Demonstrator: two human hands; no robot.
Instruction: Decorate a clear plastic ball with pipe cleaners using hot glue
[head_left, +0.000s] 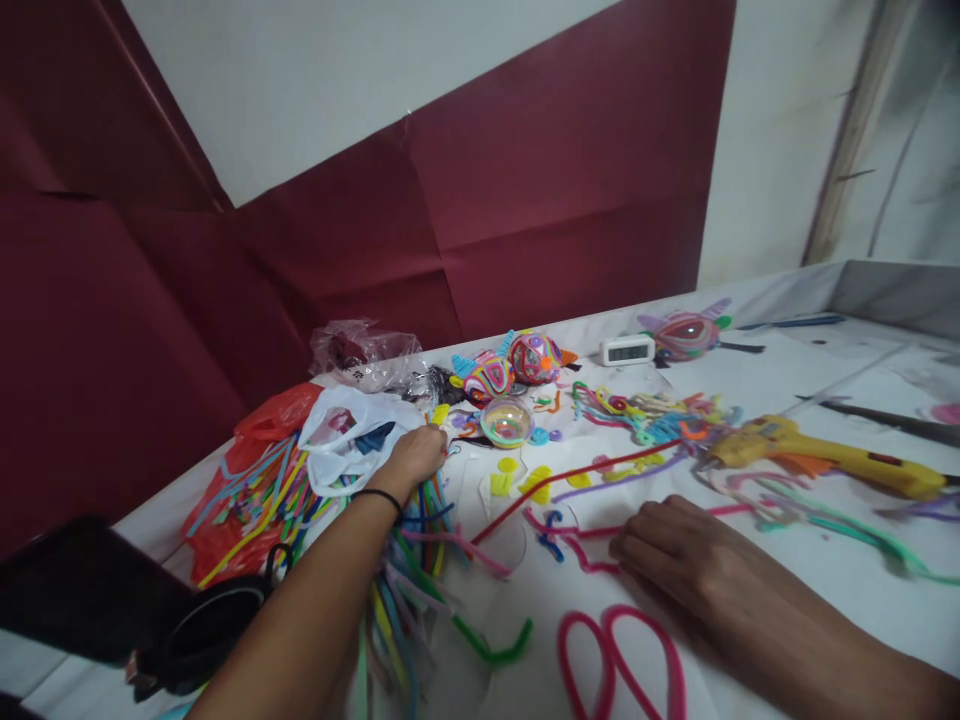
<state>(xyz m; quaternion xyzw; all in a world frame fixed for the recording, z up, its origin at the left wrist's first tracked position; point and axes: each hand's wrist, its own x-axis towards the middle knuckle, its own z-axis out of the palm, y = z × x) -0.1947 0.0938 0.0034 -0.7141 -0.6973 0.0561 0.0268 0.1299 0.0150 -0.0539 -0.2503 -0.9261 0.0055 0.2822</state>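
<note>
1. Pink pipe-cleaner strand [592, 532]: it lies at your right hand's [679, 550] fingertips, its long axis running crosswise from there toward your left hand [416, 455].
2. Your right hand is the nearer one; its fingers bend down, but whether they pinch the strand cannot be told.
3. Your left hand is well apart, over the pipe-cleaner bundle [277, 500] and beside the white bag [334, 440]; its fingers curl, their grip hidden.
4. Pink loops [609, 650] lie nearer you than your right fingers.

From the right hand [686, 555], the glue gun [847, 465] lies at two o'clock, the pipe-cleaner loops [610, 645] at seven, and the left hand [420, 455] at ten, beside the plastic bag [330, 462].
</note>
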